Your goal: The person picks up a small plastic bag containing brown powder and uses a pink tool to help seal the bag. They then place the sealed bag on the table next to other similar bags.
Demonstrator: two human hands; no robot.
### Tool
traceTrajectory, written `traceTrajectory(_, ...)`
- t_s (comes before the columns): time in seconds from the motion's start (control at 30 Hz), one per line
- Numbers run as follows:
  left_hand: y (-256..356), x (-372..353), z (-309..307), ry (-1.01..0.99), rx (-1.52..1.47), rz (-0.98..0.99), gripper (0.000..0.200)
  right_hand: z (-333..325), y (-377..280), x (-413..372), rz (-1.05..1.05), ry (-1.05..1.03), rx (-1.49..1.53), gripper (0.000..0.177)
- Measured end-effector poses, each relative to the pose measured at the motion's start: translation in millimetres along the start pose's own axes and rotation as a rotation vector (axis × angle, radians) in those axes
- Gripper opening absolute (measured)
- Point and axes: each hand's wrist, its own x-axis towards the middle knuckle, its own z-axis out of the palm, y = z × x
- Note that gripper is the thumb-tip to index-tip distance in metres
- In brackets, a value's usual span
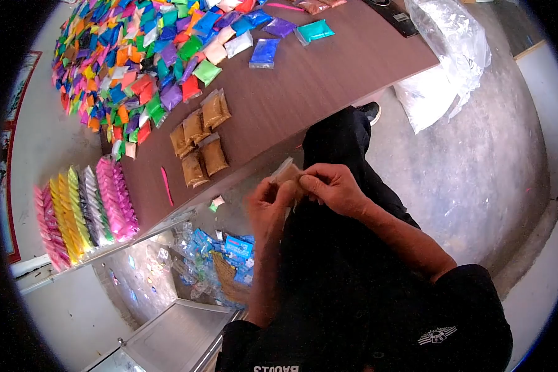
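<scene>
Over my lap, below the table's edge, my left hand (273, 197) and my right hand (333, 188) meet at a small clear plastic bag (286, 172). Fingers of both hands are pinched on it, the left at its lower part and the right at its right side. The bag's contents are mostly hidden by the fingers. On the brown table (279, 105), several brown-filled packets (198, 136) lie grouped to the left of my hands. A thin pink strip (167, 186) is beside them.
A large pile of colourful packets (149, 56) covers the table's far left. Rows of twisted coloured packs (84, 214) stand at the near left corner. White plastic bags (443, 68) hang at the right end. Wrappers (226, 257) lie below the table.
</scene>
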Motion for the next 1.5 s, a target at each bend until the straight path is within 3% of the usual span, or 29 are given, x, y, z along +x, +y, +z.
traceTrajectory(0.2,-3,-3,6,-0.017,-0.007,-0.013,0.025,0,5,2,-0.02,0.045,0.024,0.027)
traceTrajectory(0.27,-1,-1,2,-0.032,0.02,-0.002,0.024,3,6,3,-0.116,0.071,0.005,0.028)
traceTrajectory(0.43,14,-7,5,-0.109,0.076,0.031,0.021,-1,-1,5,-0.025,0.074,0.081,0.027)
traceTrajectory(0.67,7,-14,19,-0.088,0.131,-0.101,0.022,3,16,6,-0.164,0.193,0.025,0.021)
traceTrajectory(0.97,8,-12,11,-0.112,0.178,-0.078,0.021,-1,-8,3,-0.026,0.075,0.02,0.032)
traceTrajectory(1.13,9,-13,10,-0.142,0.249,-0.082,0.021,-6,0,4,-0.027,0.077,0.009,0.029)
traceTrajectory(1.2,10,-11,13,-0.015,0.019,-0.022,0.025,-5,1,2,-0.043,0.064,0.04,0.028)
traceTrajectory(1.5,-5,0,0,-0.05,0.091,0.104,0.018,-1,0,5,-0.046,0.013,0.08,0.025)
